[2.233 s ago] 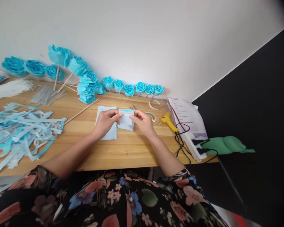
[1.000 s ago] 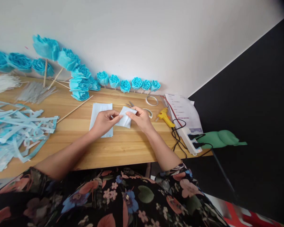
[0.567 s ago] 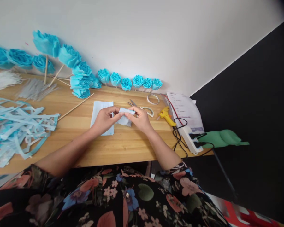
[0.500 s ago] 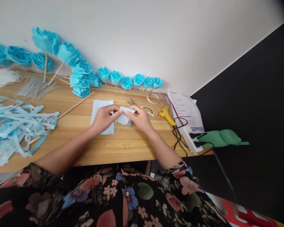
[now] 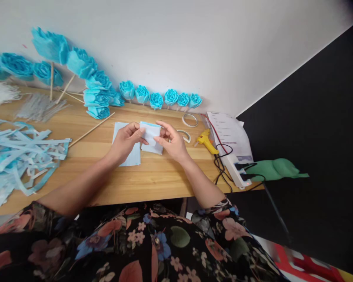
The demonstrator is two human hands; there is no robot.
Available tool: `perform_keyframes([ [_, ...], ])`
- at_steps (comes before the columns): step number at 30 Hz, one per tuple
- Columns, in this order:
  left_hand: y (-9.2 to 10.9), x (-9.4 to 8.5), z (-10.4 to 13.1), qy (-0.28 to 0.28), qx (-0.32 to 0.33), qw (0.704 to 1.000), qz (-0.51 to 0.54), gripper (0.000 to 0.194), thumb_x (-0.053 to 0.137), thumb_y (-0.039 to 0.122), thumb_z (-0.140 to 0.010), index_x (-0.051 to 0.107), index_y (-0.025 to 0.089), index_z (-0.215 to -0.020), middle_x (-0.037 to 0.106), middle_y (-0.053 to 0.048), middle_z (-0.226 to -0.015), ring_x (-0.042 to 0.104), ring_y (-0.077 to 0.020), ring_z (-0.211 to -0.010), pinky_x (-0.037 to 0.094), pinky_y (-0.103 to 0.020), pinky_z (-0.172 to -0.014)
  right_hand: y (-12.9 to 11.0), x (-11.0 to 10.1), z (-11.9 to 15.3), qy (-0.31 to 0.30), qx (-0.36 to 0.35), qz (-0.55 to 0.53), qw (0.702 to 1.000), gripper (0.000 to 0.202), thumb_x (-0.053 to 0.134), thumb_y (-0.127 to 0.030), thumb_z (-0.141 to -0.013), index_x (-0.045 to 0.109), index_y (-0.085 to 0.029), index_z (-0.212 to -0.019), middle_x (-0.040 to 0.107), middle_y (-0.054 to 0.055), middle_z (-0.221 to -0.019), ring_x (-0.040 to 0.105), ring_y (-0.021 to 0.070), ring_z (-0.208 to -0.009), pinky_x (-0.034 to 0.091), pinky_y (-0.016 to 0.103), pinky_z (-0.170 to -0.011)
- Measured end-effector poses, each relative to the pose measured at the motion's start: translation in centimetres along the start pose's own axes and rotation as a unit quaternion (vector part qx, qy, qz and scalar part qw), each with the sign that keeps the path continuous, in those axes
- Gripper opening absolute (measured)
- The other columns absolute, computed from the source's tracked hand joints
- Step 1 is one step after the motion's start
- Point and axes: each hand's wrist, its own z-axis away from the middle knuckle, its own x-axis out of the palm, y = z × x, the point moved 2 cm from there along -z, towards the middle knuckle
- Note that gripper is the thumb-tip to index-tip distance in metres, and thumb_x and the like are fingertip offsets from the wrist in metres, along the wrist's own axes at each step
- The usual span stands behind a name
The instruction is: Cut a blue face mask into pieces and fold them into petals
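Between my two hands is a folded pale blue sheet [image 5: 150, 132], its layers stacked and a brighter blue edge along the top. My left hand [image 5: 126, 141] pinches its left side between thumb and fingers. At the right edge, the thumb of my right hand [image 5: 175, 144] presses on the front, with the fingers curled behind and partly hidden. A larger pale blue sheet [image 5: 131, 156] lies flat on the table beneath my left hand. Behind my right hand are the scissors [image 5: 184, 136], of which only the white handle shows.
Blue paper roses [image 5: 156, 101] line the wall, with larger ones on sticks [image 5: 82, 62] at left. Blue strips [image 5: 23, 152] are heaped on the wooden table [image 5: 164, 180]. At right are a tape roll [image 5: 190, 120], a yellow glue gun [image 5: 206, 141], cables and a power strip [image 5: 237, 172].
The folded sheet has been turned upright and now shows a wider flat face. My right hand's fingers have straightened upward along its right edge. The scissors' blades are now hidden.
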Motion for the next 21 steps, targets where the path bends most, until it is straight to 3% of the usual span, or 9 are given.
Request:
perform_keyframes([
  [4, 0.2, 0.3, 0.0, -0.017, -0.024, 1.0, -0.007, 0.039, 0.085, 0.042, -0.066, 0.068, 0.017, -0.092, 0.072, -0.002, -0.082, 0.065, -0.0143, -0.067, 0.055, -0.027, -0.065, -0.2, 0.1, 0.1, -0.008, -0.007, 0.007, 1.0, 0.051, 0.068, -0.03, -0.085, 0.055, -0.024, -0.134, 0.066, 0.0, -0.086, 0.062, 0.0154, -0.078, 0.054, 0.031, -0.08],
  [10, 0.0, 0.0, 0.1, 0.002, -0.059, 0.994, -0.09, 0.033, 0.085, 0.046, -0.062, 0.071, 0.018, -0.069, 0.071, -0.004, -0.067, 0.063, -0.0168, -0.063, 0.052, -0.03, -0.063, -0.9, 0.2, 0.2, -0.016, -0.019, 0.043, 0.999, 0.048, 0.066, -0.029, -0.086, 0.056, -0.022, -0.133, 0.065, -0.002, -0.083, 0.062, 0.013, -0.075, 0.053, 0.029, -0.078],
  [21, -0.1, -0.1, 0.1, 0.024, -0.061, 0.996, -0.058, 0.031, 0.087, 0.043, -0.058, 0.072, 0.017, -0.067, 0.071, -0.004, -0.067, 0.061, -0.0168, -0.062, 0.049, -0.03, -0.064, -0.7, -0.1, 0.0, -0.024, -0.022, 0.03, 0.999, 0.045, 0.066, -0.032, -0.087, 0.058, -0.022, -0.13, 0.07, 0.0, -0.088, 0.065, 0.0145, -0.081, 0.054, 0.03, -0.08],
])
